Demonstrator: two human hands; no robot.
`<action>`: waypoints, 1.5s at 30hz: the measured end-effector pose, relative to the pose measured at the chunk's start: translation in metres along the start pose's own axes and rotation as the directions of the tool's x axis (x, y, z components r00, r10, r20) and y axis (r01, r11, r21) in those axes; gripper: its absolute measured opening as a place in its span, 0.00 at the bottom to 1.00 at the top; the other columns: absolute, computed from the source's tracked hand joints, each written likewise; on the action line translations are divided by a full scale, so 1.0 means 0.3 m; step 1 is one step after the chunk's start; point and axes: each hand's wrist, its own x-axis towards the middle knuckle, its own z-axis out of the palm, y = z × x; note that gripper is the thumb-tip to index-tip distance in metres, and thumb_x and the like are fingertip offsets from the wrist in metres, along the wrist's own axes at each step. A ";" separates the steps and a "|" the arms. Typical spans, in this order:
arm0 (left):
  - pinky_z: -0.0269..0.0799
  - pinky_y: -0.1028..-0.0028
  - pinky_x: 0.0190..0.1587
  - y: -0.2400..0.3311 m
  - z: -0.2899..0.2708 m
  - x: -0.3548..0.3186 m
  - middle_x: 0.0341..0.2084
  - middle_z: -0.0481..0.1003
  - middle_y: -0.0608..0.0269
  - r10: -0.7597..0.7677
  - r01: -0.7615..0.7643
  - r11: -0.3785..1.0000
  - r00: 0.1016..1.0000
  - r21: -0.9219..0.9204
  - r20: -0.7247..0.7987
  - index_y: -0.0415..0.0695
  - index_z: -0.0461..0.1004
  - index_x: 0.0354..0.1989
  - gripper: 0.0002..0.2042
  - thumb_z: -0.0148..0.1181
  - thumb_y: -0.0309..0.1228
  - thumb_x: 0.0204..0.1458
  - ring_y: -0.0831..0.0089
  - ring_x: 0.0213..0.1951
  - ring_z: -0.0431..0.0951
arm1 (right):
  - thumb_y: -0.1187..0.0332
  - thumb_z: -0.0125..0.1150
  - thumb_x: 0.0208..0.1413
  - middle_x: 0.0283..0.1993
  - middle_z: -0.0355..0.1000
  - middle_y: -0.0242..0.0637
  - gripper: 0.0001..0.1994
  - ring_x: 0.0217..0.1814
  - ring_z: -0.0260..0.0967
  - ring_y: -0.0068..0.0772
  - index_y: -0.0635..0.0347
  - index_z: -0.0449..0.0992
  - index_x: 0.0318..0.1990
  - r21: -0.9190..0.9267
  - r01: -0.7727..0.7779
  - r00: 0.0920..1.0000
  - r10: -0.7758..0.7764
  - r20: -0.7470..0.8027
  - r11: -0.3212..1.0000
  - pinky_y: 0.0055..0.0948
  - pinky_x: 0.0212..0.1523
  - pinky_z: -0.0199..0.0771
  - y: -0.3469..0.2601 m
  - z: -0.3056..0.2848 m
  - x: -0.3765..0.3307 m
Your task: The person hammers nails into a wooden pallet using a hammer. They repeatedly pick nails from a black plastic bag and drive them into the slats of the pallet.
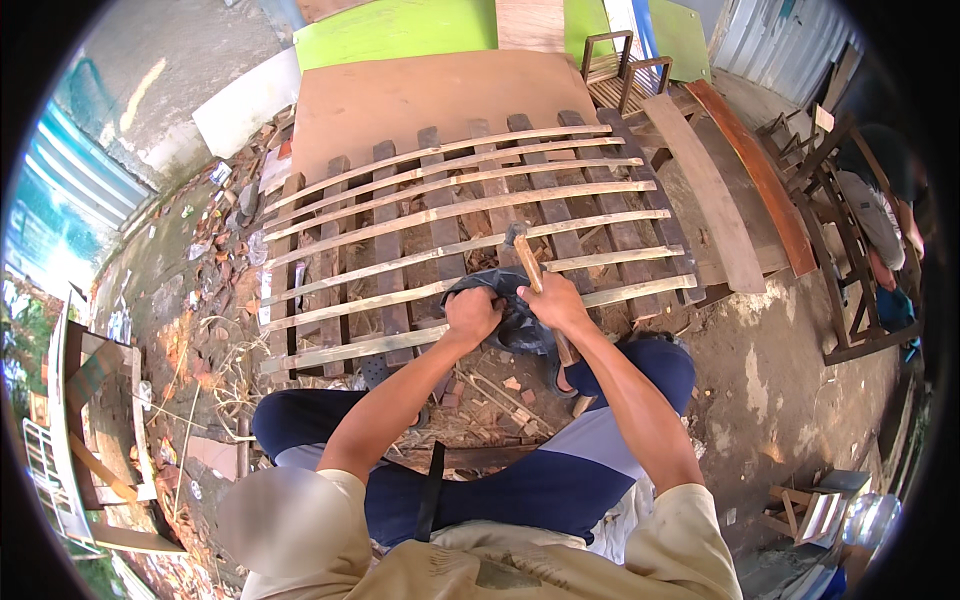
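Note:
A black plastic bag (520, 328) hangs bunched between my hands, above the near edge of a slatted wooden frame. My left hand (473, 313) is curled at the bag's left rim, its fingertips hidden in the folds. My right hand (553, 300) is closed round the wooden handle of a hammer (529, 262) and touches the bag's right side. The hammer's head points away from me, over the slats. Several thin pale slats (450, 211) run crosswise over darker planks (387, 235).
A brown board (400, 100) lies beyond the frame. Long planks (705, 190) lean at the right, near wooden chair frames (845, 250) and another person (870, 215). Wood scraps (500, 400) litter the ground between my legs. Leaves and rubbish (205, 310) lie at the left.

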 end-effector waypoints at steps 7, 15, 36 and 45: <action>0.72 0.53 0.54 0.025 -0.020 0.064 0.35 0.83 0.48 -0.192 0.193 0.981 0.970 0.006 0.152 0.40 0.83 0.35 0.14 0.67 0.38 0.47 0.51 0.43 0.83 | 0.54 0.65 0.57 0.41 0.77 0.63 0.24 0.48 0.75 0.64 0.73 0.75 0.43 0.019 -0.004 1.000 0.004 -0.016 1.000 0.50 0.50 0.74 -0.023 -0.015 0.019; 0.71 0.53 0.53 0.030 -0.018 0.038 0.37 0.82 0.47 -0.153 0.152 0.988 0.982 0.017 0.114 0.41 0.82 0.34 0.11 0.65 0.34 0.46 0.50 0.44 0.83 | 0.54 0.65 0.57 0.41 0.77 0.64 0.24 0.49 0.75 0.63 0.72 0.76 0.43 0.027 0.015 0.998 -0.013 -0.069 1.000 0.50 0.50 0.73 -0.038 -0.023 0.013; 0.79 0.57 0.46 0.023 0.005 0.038 0.34 0.83 0.50 -0.154 0.153 0.988 0.988 0.037 0.019 0.49 0.85 0.36 0.09 0.64 0.35 0.47 0.52 0.40 0.83 | 0.53 0.66 0.56 0.38 0.76 0.63 0.24 0.46 0.75 0.65 0.72 0.76 0.41 0.002 0.067 0.983 -0.065 -0.169 0.998 0.52 0.48 0.73 0.009 -0.013 0.022; 0.80 0.57 0.41 0.028 -0.020 0.013 0.34 0.82 0.47 -0.033 0.035 0.988 0.999 0.152 -0.016 0.40 0.82 0.33 0.08 0.61 0.30 0.50 0.51 0.39 0.84 | 0.52 0.66 0.56 0.41 0.77 0.63 0.25 0.48 0.75 0.65 0.73 0.76 0.42 -0.019 0.062 0.984 -0.064 -0.163 0.998 0.52 0.50 0.74 0.003 -0.020 0.018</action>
